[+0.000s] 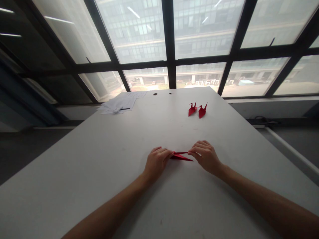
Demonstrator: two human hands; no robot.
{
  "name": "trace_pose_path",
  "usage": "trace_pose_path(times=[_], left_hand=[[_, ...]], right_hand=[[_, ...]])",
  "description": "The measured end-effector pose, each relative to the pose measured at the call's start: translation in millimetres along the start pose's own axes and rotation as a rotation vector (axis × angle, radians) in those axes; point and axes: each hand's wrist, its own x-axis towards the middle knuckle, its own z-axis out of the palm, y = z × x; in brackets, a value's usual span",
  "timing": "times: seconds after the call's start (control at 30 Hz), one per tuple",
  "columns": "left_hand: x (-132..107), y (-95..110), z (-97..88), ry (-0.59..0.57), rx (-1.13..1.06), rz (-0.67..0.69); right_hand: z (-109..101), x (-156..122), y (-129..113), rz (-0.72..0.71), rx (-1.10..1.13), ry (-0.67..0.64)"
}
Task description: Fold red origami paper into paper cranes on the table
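Observation:
A piece of folded red paper point(182, 157) lies between my hands, low over the white table point(119, 172). Its two narrow points spread apart toward the right. My left hand point(159, 161) is closed on the wide end, which its fingers partly cover. With thumb and fingertips, my right hand point(204, 155) pinches the tip of the upper point. The lower point sticks out free below the right hand's fingers. Farther back on the table stand two finished red paper cranes, the left crane point(192, 109) close beside the right crane point(202, 111).
White paper sheets point(117, 102) lie loosely overlapped at the far left of the table, with a dark pen point(125, 109) on them. Two small dark round spots mark the far edge. Large windows with dark frames point(170, 43) rise behind the table.

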Motion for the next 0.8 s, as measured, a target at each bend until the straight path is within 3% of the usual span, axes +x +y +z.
trace_pose_path(times=[0.17, 0.33, 0.5, 0.63, 0.8], left_hand=[[0, 1, -0.5, 0.021, 0.001, 0.007], [0, 6, -1.4, 0.096, -0.07, -0.081], [-1, 31, 0.8, 0.123, -0.467, -0.301], [-3, 55, -2.6, 0.112, -0.707, -0.404], [-2, 57, -2.1, 0.02, -0.966, -0.468]], right_hand=[[0, -1, 1, 0.05, 0.032, -0.023], [2, -1, 1, 0.158, 0.383, -0.019], [0, 3, -14, 0.24, 0.666, -0.096], [0, 2, -27, 0.379, 0.824, -0.059], [4, 3, -34, 0.533, 0.953, -0.009]])
